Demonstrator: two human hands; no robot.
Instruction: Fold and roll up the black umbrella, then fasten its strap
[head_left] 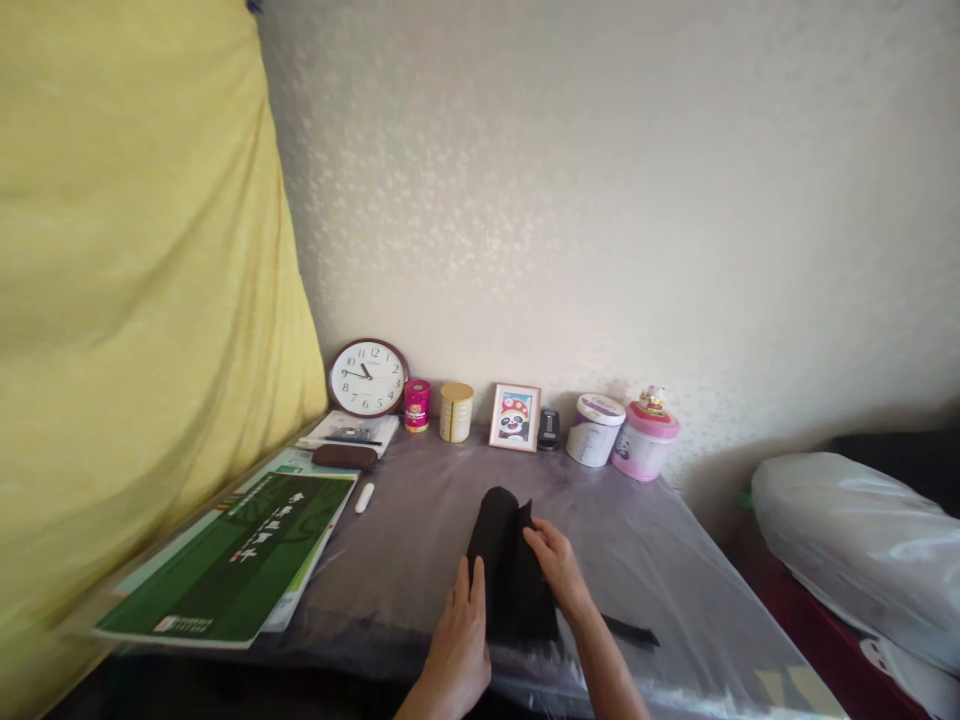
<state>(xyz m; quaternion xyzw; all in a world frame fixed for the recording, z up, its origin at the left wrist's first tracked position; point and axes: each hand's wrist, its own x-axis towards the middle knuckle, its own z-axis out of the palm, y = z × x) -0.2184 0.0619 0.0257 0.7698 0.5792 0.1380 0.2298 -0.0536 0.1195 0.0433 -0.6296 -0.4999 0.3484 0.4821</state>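
The right hand point(556, 568) lies on a black cloth point(510, 575), its grip pinching the cloth's upper right edge between thumb and fingers, where a thin flap stands up a little from the rest. The left hand point(457, 640) rests flat against the cloth's left side, fingers together and pointing away from the person, the grip spread open and pressing rather than clasping.

The cloth is matt black, with no pattern or print to be seen. It looks folded or rolled into a long, narrow bundle that runs away from the person, rounded at its far end and wider and flatter at the near end. A thin black strip point(630, 630) trails from under the right wrist out to the right; whether it belongs to the cloth I cannot tell. The cloth lies on the near middle of the bench point(420, 540), which is covered with a clear, shiny sheet over a grey-purple top.

To the left lies a green book point(240, 565), with a small white stick point(364, 497) and a dark brown case point(344, 457) beyond it. Along the wall stand a round clock point(367, 377), a pink tin point(417, 404), a gold tin point(456, 411), a small framed picture point(514, 417), a white tub point(595, 429) and a pink-lidded jar point(645, 440). A yellow curtain point(127, 300) hangs at the left.
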